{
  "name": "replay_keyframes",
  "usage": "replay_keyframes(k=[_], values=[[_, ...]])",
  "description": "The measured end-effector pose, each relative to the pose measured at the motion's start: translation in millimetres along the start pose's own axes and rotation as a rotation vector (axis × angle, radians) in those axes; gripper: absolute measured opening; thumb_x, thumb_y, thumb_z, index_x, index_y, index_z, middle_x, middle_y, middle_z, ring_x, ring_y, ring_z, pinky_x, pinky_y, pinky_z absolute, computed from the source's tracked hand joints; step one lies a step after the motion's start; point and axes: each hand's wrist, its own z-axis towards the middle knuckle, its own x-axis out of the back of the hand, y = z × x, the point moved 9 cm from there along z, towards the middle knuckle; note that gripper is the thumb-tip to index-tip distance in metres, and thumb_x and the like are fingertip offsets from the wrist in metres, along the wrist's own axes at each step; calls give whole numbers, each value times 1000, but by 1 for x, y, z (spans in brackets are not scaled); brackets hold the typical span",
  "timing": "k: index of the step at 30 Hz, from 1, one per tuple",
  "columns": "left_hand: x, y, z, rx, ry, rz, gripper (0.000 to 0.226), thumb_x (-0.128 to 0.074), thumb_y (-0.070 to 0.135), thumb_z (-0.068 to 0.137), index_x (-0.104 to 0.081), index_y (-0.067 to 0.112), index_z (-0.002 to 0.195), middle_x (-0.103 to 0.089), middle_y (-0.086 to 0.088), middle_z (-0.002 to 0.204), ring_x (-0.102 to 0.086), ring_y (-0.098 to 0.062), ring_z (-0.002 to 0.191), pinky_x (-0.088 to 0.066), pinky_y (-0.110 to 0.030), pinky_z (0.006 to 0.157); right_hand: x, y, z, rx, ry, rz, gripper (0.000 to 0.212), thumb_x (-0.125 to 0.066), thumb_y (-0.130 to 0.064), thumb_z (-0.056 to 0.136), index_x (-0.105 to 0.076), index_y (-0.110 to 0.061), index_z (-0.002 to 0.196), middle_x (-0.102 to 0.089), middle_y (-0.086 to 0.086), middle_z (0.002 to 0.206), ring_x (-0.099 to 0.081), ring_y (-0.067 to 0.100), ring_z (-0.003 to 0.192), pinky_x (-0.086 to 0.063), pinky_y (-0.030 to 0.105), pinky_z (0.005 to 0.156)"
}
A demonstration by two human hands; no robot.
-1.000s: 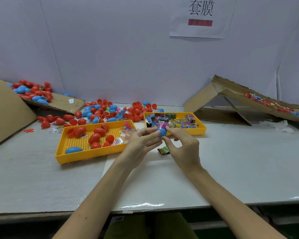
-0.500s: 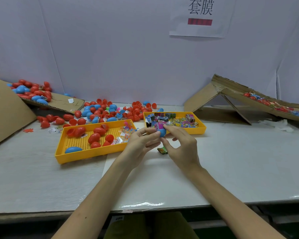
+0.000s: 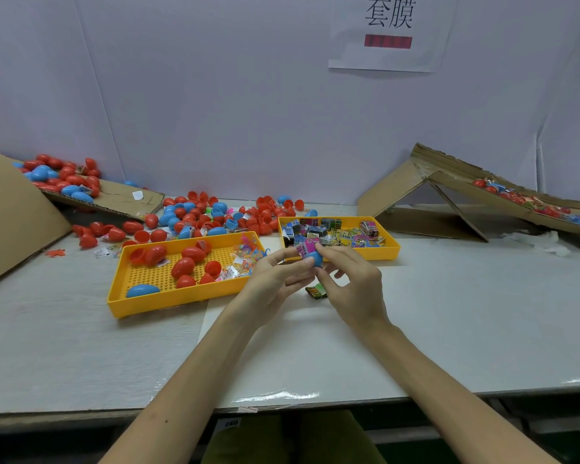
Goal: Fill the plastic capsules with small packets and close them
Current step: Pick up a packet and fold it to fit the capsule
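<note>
My left hand (image 3: 275, 283) grips a blue capsule half (image 3: 315, 258) above the table, just in front of the right yellow tray (image 3: 390, 252). A pink packet (image 3: 305, 247) sticks out of the capsule's top. My right hand (image 3: 352, 283) pinches that packet with fingertip and thumb. The right tray holds several small colourful packets (image 3: 335, 232). The left yellow tray (image 3: 154, 298) holds red capsules (image 3: 183, 266), one blue capsule (image 3: 143, 290) and small plastic bits.
A green packet (image 3: 316, 291) lies on the table under my hands. Loose red and blue capsules (image 3: 201, 216) are piled behind the trays. Cardboard sheets (image 3: 17, 216) stand left, and a cardboard ramp (image 3: 482, 185) with capsules stands right.
The pink packet has come into view at the capsule's mouth under my right fingertips. Both hands stay in about the same place.
</note>
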Motion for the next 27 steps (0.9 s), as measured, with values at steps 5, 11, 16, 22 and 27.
replay_keyframes(k=[5, 11, 16, 22, 27], values=[[0, -1, 0, 18, 6, -5, 41, -75, 6, 78, -58, 9, 116, -72, -20, 114, -72, -32, 105, -54, -40, 98, 3, -3, -1, 32, 30, -9, 36, -80, 5, 76, -73, 1, 112, -72, 10, 101, -54, -1, 79, -41, 1, 72], [-2, -1, 0, 22, -31, 1, 39, -61, 16, 97, -58, -1, 132, -67, -19, 127, -66, -32, 117, -50, -40, 105, 4, -4, 1, 21, 16, -3, 39, -80, -1, 79, -71, -1, 117, -72, 9, 106, -62, 9, 79, -45, 4, 70], [0, -2, 0, 44, -11, -25, 40, -66, 14, 93, -60, 0, 130, -70, -16, 123, -69, -30, 113, -52, -37, 100, 4, -4, 1, 1, 8, 32, 43, -82, -2, 78, -70, -3, 120, -72, 8, 107, -62, 6, 80, -48, 8, 67], [0, -5, 1, 76, -14, -56, 41, -69, 13, 90, -61, -1, 129, -71, -16, 121, -70, -29, 111, -58, -33, 92, 4, -4, 1, 1, 17, 43, 42, -81, -3, 79, -69, -2, 120, -74, 8, 107, -65, 9, 82, -49, 8, 68], [0, -8, 2, 92, -37, -54, 44, -71, 17, 86, -63, 2, 127, -71, -15, 121, -69, -28, 112, -55, -35, 95, 7, -4, 1, 16, 42, 28, 39, -83, -3, 76, -71, 0, 114, -74, 9, 100, -66, 13, 77, -50, 11, 66]])
